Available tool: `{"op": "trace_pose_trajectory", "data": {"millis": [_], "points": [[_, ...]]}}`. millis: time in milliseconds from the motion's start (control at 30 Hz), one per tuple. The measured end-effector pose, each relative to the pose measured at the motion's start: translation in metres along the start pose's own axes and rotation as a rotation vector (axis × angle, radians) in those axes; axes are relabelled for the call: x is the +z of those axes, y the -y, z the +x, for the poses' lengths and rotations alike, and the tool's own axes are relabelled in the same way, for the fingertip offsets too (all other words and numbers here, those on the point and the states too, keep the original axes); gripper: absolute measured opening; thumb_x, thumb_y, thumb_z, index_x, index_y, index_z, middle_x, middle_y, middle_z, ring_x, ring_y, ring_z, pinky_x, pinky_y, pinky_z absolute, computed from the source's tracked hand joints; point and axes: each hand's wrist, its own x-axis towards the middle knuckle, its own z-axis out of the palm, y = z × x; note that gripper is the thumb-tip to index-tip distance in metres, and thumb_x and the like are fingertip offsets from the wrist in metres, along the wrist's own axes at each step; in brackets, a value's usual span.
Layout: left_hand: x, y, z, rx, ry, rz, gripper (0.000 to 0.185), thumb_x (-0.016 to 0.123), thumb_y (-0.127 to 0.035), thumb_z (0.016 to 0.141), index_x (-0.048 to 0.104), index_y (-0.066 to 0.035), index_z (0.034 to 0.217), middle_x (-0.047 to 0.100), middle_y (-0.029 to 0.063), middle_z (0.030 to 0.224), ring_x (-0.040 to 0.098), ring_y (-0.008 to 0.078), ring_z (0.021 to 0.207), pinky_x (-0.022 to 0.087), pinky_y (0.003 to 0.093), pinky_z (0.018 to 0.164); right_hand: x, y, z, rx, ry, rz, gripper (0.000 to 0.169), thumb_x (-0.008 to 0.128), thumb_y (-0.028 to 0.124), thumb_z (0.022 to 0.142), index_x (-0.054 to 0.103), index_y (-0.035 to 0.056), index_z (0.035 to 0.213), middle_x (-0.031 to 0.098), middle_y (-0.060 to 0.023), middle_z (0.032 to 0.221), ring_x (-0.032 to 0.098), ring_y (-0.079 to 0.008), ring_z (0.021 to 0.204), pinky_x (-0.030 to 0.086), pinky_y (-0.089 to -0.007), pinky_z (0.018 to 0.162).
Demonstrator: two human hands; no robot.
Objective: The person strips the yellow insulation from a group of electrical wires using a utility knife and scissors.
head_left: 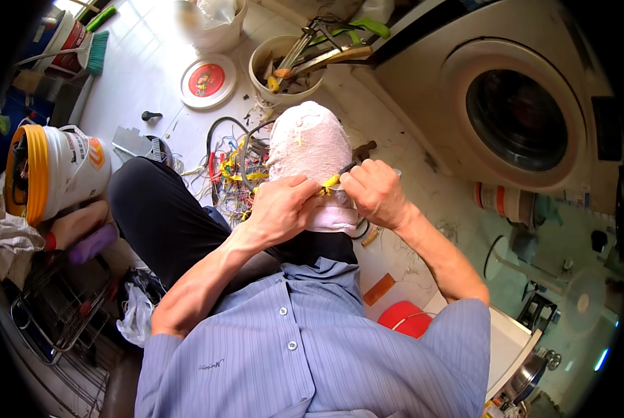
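A pale pink cloth cover is wrapped over my bent right knee. Above it, my left hand pinches thin yellow wires. My right hand is closed in a fist beside it, around a black-and-yellow cable piece that shows between the two hands. A small pale end pokes out past the right fist; what it belongs to is hidden. Beyond my left hand, a black cable loops down to the floor. A tangled heap of coloured wires lies left of the covered knee.
A tool-filled bucket stands ahead, near a round white lid. To the right is a front-loading washing machine. A white-and-orange bucket lies tipped at left. Low on the right are a red object and a pale tray.
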Motion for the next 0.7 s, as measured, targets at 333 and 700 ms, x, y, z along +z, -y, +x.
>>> {"op": "trace_pose_trajectory", "data": {"millis": [333, 700], "points": [[-0.003, -0.001, 0.042, 0.152, 0.172, 0.147, 0.024, 0.067, -0.011, 0.076, 0.065, -0.010, 0.101, 0.061, 0.0101, 0.082, 0.064, 0.0343, 0.078, 0.051, 0.0447, 0.065, 0.018, -0.036, -0.025, 0.054, -0.050, 0.135, 0.010, 0.061, 0.008, 0.075, 0.057, 0.0085, 0.084, 0.051, -0.0046, 0.073, 0.053, -0.0236, 0.068, 0.045, -0.0360, 0.060], [-0.005, 0.002, 0.044, 0.178, 0.252, 0.095, 0.028, 0.068, -0.006, 0.076, 0.066, -0.009, 0.104, 0.058, 0.0113, 0.080, 0.062, 0.0335, 0.076, 0.050, 0.0436, 0.064, 0.085, -0.115, -0.152, 0.441, 0.047, 0.095, 0.011, 0.063, 0.004, 0.076, 0.061, 0.0062, 0.087, 0.057, -0.0101, 0.074, 0.057, -0.0309, 0.068, 0.049, -0.0402, 0.060]]}}
